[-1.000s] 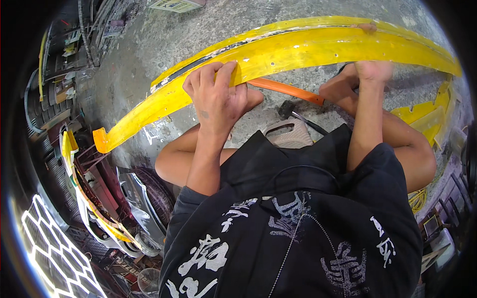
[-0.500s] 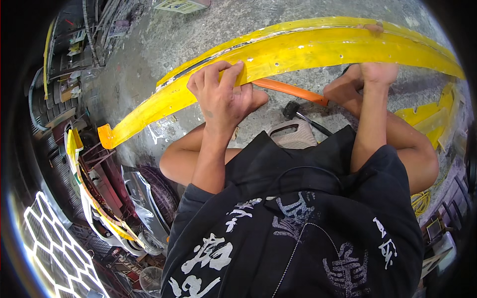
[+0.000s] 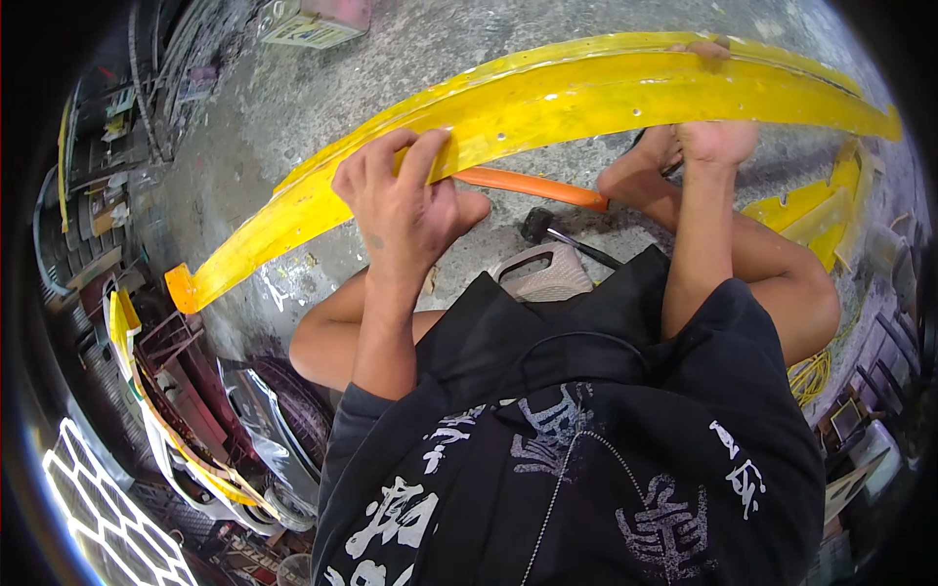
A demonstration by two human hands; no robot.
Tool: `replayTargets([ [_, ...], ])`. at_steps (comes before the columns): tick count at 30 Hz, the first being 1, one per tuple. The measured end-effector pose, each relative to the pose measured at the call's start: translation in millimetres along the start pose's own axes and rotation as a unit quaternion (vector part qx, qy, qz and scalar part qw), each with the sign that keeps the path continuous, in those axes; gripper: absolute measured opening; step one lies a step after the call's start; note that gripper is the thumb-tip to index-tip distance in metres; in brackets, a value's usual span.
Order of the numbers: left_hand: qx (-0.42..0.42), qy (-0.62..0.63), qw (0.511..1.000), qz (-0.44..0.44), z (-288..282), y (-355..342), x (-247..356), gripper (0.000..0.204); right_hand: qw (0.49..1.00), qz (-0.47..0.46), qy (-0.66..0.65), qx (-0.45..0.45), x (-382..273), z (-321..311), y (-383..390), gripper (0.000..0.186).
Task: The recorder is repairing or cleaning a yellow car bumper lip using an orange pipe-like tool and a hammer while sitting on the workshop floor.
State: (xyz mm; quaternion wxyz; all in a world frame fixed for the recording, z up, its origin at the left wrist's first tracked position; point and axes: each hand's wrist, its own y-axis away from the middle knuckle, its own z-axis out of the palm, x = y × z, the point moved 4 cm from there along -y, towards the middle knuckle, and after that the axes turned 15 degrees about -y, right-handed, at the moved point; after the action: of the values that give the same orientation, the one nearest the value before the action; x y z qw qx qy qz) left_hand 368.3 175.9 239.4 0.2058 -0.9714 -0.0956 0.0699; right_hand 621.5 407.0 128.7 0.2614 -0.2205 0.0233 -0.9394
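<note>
A long, curved yellow car body strip (image 3: 562, 103), with small holes along it and an orange-tinted left end, spans the view above the floor. My left hand (image 3: 405, 195) is closed over its near edge, left of the middle, with the fingers on top. Farther right, my right hand (image 3: 718, 144) grips the strip from below; its fingertips show over the far edge. Beneath the strip lies an orange strip (image 3: 537, 186), with a black-headed mallet (image 3: 537, 225) close by on the concrete.
A beige plastic seat (image 3: 547, 278) with a handle slot is between my bent legs. Yellow panels (image 3: 831, 210) lie at right, above a coiled yellow cable (image 3: 811, 376). A tin (image 3: 315, 21) stands at the far side. Car parts (image 3: 269, 415) crowd the left.
The strip has tilted in my hands, so the dark groove along its far side shows less. Both hands keep their hold. The whole view has shifted slightly, carrying the surroundings leftward.
</note>
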Motion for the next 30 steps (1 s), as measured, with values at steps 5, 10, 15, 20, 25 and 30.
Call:
replayTargets([
  [5,-0.013,-0.008,1.0,-0.016,-2.6,1.5,-7.2,0.05,1.0,0.008,0.004,-0.004,12.4,10.4,-3.0,0.05],
  [10,-0.063,0.013,0.998,-0.002,-7.0,-7.7,16.9,0.06,1.0,0.006,0.025,0.007,19.7,10.7,-6.2,0.049],
  [15,-0.035,0.043,0.997,0.053,7.8,-21.7,56.8,0.061,0.999,-0.005,0.028,0.016,38.8,10.9,-5.1,0.05],
  [20,0.014,0.081,0.997,0.008,9.2,-19.2,55.1,0.052,1.0,-0.009,0.014,-0.009,51.4,14.0,-5.9,0.051],
  [25,0.034,0.067,0.997,0.003,5.4,-20.6,51.3,0.051,1.0,-0.008,-0.016,-0.018,56.4,16.6,-7.0,0.052],
  [30,0.042,0.066,0.997,0.005,4.4,-20.8,49.5,0.052,0.999,-0.005,-0.012,-0.033,58.9,19.1,-7.5,0.053],
])
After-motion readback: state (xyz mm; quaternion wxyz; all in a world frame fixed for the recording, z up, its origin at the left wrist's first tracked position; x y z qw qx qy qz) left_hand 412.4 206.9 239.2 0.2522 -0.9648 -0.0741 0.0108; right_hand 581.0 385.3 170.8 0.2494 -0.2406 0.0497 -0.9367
